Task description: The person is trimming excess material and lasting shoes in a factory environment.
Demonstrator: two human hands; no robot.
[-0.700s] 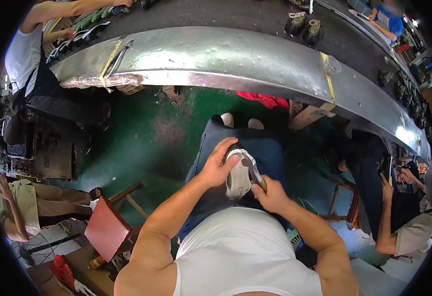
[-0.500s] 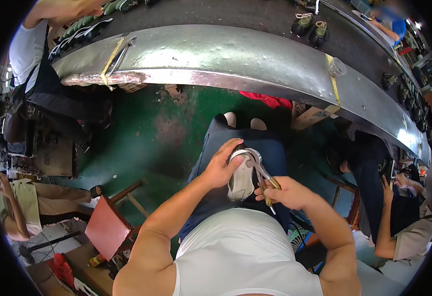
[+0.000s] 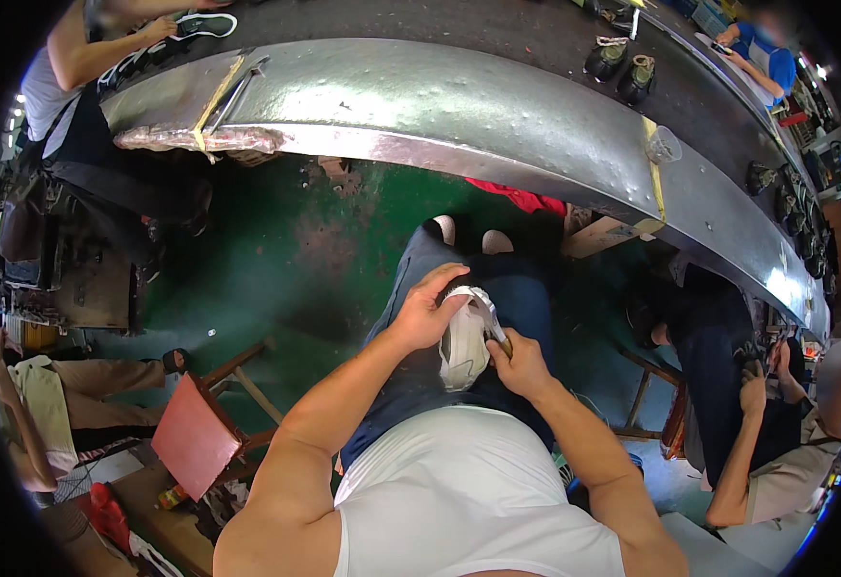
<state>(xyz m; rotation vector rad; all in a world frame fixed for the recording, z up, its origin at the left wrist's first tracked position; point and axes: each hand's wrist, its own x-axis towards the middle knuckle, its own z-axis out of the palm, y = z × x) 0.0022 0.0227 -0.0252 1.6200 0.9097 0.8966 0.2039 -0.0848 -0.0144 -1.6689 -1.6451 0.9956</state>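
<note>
A whitish shoe upper on a last (image 3: 463, 356) rests bottom up on my lap. My left hand (image 3: 427, 310) is wrapped round its dark far end, the thumb pressing near the rim. A pair of metal pincers (image 3: 487, 310) with brass-coloured handles is held in my right hand (image 3: 524, 367), whose fingers are closed on the handles. The pincers' jaws lie at the far right rim of the upper; what they grip, if anything, is hidden. The shoe's right side is partly covered by the pincers and my right fingers.
A metal-edged bench (image 3: 392, 91) with a dark conveyor belt (image 3: 420, 29) runs across ahead, carrying dark shoes (image 3: 622, 69). A co-worker at far left handles a white-edged green shoe part (image 3: 204, 26). Other people sit at right and lower left. A red stool (image 3: 199, 438) stands at my left.
My right hand has moved left and closed round the pincers' handles, which were spread before. The pincers now lie closer along the shoe. At far left, the co-worker's hand has shifted along the belt.
</note>
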